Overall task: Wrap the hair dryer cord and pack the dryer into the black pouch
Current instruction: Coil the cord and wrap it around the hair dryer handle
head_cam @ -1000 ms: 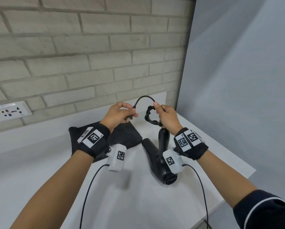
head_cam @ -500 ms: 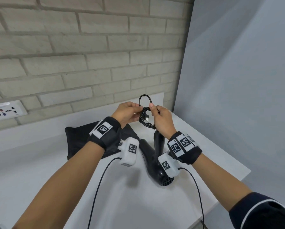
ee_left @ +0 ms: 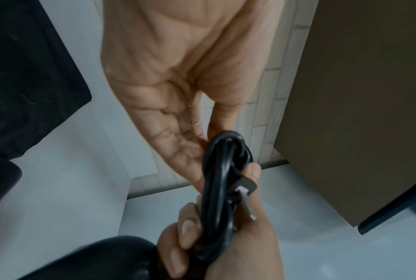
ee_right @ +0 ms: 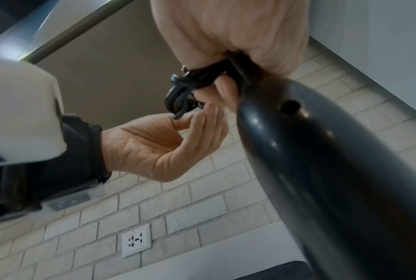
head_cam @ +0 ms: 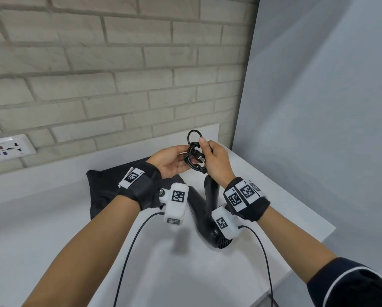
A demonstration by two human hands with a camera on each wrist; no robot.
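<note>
My right hand (head_cam: 215,161) grips the black cord (head_cam: 193,159), wound into a small bundle with one loop sticking up. The plug (ee_left: 246,191) lies against the bundle, prongs showing. My left hand (head_cam: 172,160) meets it from the left, thumb and fingertips pinching the bundle's top (ee_left: 226,138). The black hair dryer (head_cam: 207,209) is below my right wrist, handle up, grille toward me; I cannot tell whether it rests on the white table (head_cam: 52,218). Its handle fills the right wrist view (ee_right: 322,170). The black pouch (head_cam: 105,191) lies flat behind my left wrist.
A brick wall with a white socket plate (head_cam: 8,149) runs along the back. A grey panel (head_cam: 318,129) closes the right side. The table's right edge (head_cam: 314,238) is close to my right forearm. Thin wrist-camera cables (head_cam: 128,251) trail toward me.
My left hand has moved right to meet my right hand. The wide loop of cord between them has been drawn into the bundle, and the plug now lies against it.
</note>
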